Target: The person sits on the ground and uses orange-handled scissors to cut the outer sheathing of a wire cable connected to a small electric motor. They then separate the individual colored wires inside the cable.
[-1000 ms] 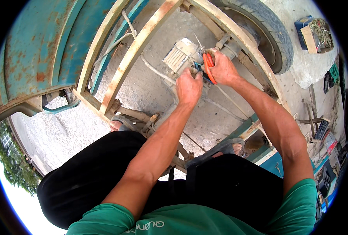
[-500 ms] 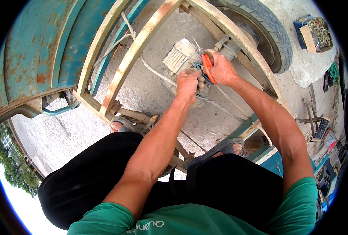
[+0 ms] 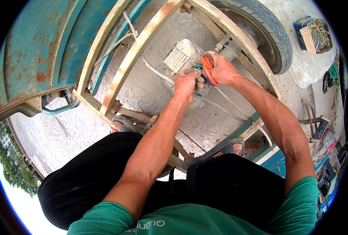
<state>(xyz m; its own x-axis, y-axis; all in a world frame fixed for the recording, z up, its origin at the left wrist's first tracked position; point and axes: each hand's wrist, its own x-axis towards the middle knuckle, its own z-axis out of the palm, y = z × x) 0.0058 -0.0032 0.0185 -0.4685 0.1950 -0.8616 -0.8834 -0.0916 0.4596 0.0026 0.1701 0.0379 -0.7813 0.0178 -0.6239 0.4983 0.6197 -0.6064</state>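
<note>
My right hand [image 3: 224,71] is closed round the orange handles of a pair of pliers [image 3: 205,67]. The fingers of my left hand [image 3: 187,83] are pinched together just left of the pliers. What they grip is hidden, though bits of blue show between the two hands. Both hands are over a dusty electric motor [image 3: 179,55] with a finned housing, which sits low inside a metal frame. Thin pale wire [image 3: 198,47] sticks up past the pliers. A ribbed flexible conduit [image 3: 221,106] runs from below my hands toward the lower right.
Curved, rusty cream frame bars [image 3: 137,51] arch around the motor. A tyre [image 3: 274,37] stands beyond them, near a box of tangled wire [image 3: 319,37]. At the left is a rusted teal metal panel [image 3: 33,51]. My sandalled foot [image 3: 232,148] rests beside the lower frame.
Both hands stay at the motor with only slight shifts. My left wrist has moved a little left, and the orange handles have tilted slightly in my right hand.
</note>
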